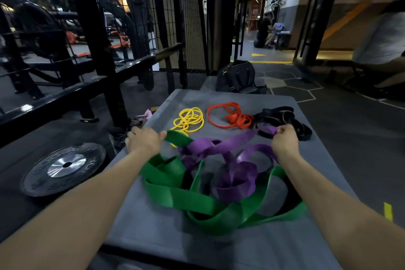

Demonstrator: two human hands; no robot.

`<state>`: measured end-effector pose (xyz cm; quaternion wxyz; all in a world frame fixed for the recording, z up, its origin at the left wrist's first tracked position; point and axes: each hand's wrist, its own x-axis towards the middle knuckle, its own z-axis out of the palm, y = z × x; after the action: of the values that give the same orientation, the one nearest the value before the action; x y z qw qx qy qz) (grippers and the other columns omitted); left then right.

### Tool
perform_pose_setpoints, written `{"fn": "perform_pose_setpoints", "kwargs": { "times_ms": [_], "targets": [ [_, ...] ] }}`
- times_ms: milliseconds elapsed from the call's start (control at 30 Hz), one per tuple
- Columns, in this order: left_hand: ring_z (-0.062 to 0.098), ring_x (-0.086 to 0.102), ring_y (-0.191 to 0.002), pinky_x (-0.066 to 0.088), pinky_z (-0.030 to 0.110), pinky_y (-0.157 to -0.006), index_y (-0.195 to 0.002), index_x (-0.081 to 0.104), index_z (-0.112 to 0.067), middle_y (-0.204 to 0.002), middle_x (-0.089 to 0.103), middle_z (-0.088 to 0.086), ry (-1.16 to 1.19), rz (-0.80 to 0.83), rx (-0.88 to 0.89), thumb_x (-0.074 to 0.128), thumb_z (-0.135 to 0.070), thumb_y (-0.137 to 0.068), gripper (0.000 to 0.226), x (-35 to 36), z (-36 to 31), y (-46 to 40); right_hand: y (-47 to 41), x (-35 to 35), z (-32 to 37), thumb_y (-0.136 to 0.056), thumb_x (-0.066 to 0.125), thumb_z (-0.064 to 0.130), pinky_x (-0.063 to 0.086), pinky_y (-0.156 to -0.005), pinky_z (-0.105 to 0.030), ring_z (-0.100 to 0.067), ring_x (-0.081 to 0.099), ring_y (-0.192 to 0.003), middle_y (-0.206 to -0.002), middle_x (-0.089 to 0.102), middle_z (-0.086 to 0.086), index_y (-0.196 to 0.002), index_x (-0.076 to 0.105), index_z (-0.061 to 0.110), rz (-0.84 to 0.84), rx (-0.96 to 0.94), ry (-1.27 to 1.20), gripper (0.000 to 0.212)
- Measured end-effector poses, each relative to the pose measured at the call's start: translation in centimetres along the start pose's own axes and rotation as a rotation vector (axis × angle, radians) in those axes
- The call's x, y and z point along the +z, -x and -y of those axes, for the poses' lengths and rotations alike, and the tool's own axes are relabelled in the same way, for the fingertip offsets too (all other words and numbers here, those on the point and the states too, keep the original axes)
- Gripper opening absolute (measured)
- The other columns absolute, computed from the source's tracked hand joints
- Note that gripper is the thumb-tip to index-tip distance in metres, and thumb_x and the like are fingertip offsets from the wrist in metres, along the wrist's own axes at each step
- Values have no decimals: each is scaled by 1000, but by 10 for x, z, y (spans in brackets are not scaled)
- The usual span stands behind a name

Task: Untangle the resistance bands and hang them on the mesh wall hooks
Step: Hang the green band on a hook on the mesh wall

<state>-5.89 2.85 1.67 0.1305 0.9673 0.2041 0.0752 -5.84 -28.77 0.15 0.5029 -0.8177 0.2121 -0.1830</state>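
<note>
A: Head view shows both hands working the knot at the middle of the frame. The left hand (143,139) has its fingers curled round one end of the green band (175,198), and the right hand (284,138) pinches a loop of the purple band (235,178) between thumb and curled fingers.

B: And the two bands are wound through each other?

A: Yes, on the grey mat (142,237), lower centre. The green one wraps round the purple pile and crosses it near the left hand. The yellow band (189,120), orange band (230,117) and black band (282,119) lie apart from it in the middle of the frame, just beyond the hands.

B: So how should the pulling go?

A: I'd judge that hauling the ends apart would only tighten the crossing. Better to hold the purple loop slack, lift it, and feed the green end back through where it passes under. Work one crossing at a time and keep the wide straps flat so they don't twist.

B: Where do they go afterwards?

A: The mesh wall (175,17) stands at upper centre; I can't make out its hooks from here.
</note>
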Motion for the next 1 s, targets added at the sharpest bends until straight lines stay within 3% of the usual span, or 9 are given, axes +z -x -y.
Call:
{"fn": "perform_pose_setpoints", "kwargs": {
  "times_ms": [100, 200, 333, 467, 533, 567, 667, 800, 1000],
  "targets": [
    [38, 34, -128, 29, 42, -107, -132, 43, 2, -138, 34, 23, 67, 72, -70, 42, -55, -91, 69, 2, 10, -1, 5, 3, 2, -90, 38, 0, 40, -89, -44, -37, 44, -115, -110, 53, -19, -106, 44, 4, 24, 84, 201, 17],
    [35, 35, -127, 35, 39, -102, -123, 50, 6, -133, 40, 29, 123, 188, 23, 39, -49, -94, 63, 7, 8, 5, 15, 8, 4, -93, 41, 6, 34, -103, -46, -40, 32, -128, -137, 41, -23, -129, 39, -2, 66, 34, 537, 37],
    [34, 50, -111, 40, 34, -96, -120, 48, 10, -135, 29, 32, 186, 225, 58, 45, -45, -93, 61, 12, 3, 11, 28, 30, 18, -86, 43, 0, 31, -103, -38, -37, 36, -124, -132, 41, -19, -127, 48, 4, 131, -341, 676, 41],
    [39, 54, -107, 42, 35, -94, -120, 47, 12, -134, 28, 29, 210, 232, 63, 44, -45, -93, 63, 17, 4, 6, 59, 72, 42, -92, 53, 20, 33, -95, -32, -30, 50, -117, -120, 58, -20, -109, 64, 5, 532, -633, 618, 25],
    [37, 53, -108, 42, 35, -92, -119, 49, 12, -131, 33, 30, 245, 229, 69, 45, -47, -92, 65, 18, 8, 0, 72, 93, 42, -86, 61, 40, 38, -74, -33, -28, 57, -92, -90, 59, -16, -80, 58, 13, 659, -623, 618, 28],
    [35, 53, -106, 42, 33, -89, -118, 50, 12, -129, 37, 31, 260, 229, 74, 45, -48, -92, 66, 18, 9, -3, 77, 101, 39, -82, 65, 45, 38, -70, -33, -27, 56, -87, -87, 58, -13, -79, 56, 13, 676, -601, 626, 33],
    [32, 53, -108, 42, 32, -87, -118, 50, 7, -126, 46, 31, 283, 225, 123, 47, -48, -91, 61, 21, 14, -10, 80, 111, 32, -79, 69, 41, 41, -84, -33, -28, 52, -106, -111, 58, -12, -106, 55, 8, 596, -567, 594, 45],
    [33, 54, -113, 45, 42, -98, -127, 46, -20, -129, 47, 17, 278, 250, 250, 45, -42, -93, 40, 24, 13, -10, 73, 117, 28, -80, 71, 33, 39, -97, -34, -30, 48, -119, -127, 47, -12, -129, 46, 13, 606, -510, 599, 59],
    [32, 56, -111, 46, 38, -95, -125, 51, -10, -129, 52, 17, 339, 180, 300, 47, -37, -94, 41, 26, 12, -13, 69, 121, 29, -85, 66, 27, 42, -93, -35, -31, 55, -107, -117, 52, -14, -119, 52, 10, 594, -488, 467, 41]
  ]
}}
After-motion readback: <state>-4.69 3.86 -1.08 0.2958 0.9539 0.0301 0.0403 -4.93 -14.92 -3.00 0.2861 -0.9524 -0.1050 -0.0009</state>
